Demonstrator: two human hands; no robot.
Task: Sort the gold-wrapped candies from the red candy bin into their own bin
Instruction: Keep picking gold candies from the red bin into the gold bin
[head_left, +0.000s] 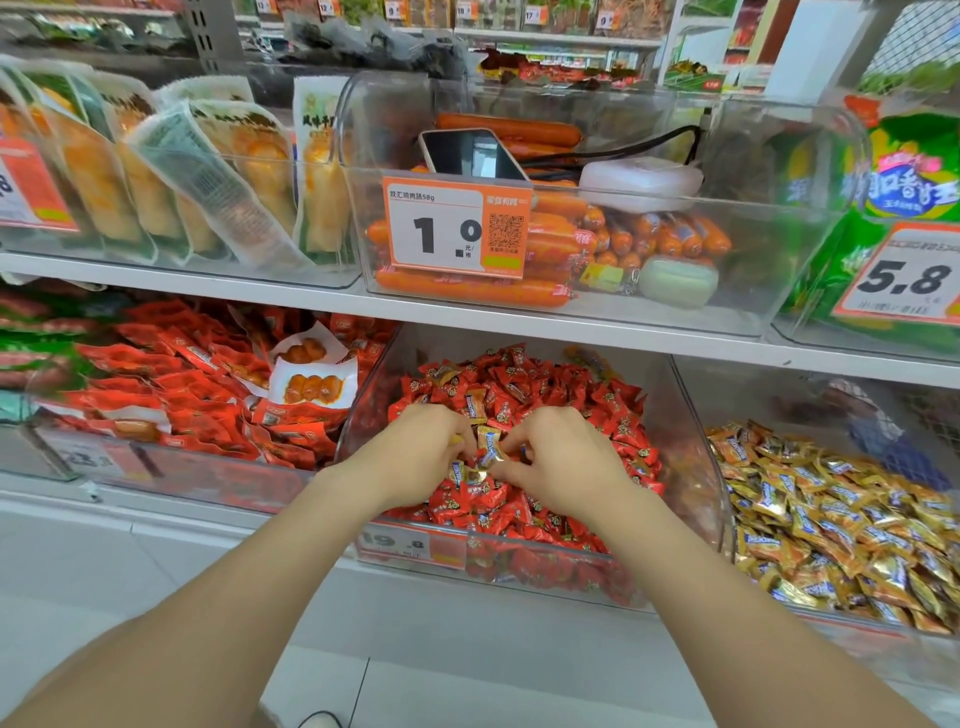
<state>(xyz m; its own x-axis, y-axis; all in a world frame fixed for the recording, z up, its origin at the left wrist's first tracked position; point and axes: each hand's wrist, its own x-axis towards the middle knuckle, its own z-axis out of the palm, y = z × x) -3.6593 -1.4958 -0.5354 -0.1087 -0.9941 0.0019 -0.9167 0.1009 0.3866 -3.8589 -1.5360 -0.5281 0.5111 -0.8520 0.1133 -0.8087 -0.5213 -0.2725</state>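
Note:
The clear red candy bin (696, 431) on the lower shelf holds a heap of red-wrapped candies (524, 384) with a few gold-wrapped ones mixed in. Both my hands are inside it, close together over the heap. My left hand (415, 452) grips gold-wrapped candies (460, 470) in its curled fingers. My right hand (558, 457) pinches a gold-wrapped candy (489, 441) between thumb and fingers. Another gold candy (474, 405) lies on the heap just behind my hands. To the right stands the gold candy bin (722, 519), filled with gold-wrapped candies (831, 514).
A bin of red snack packets (197, 389) stands left of the candy bin. On the upper shelf a clear bin of orange sausages (561, 244) holds a phone (467, 153) and a white case (641, 179). Price tags hang on the bin fronts.

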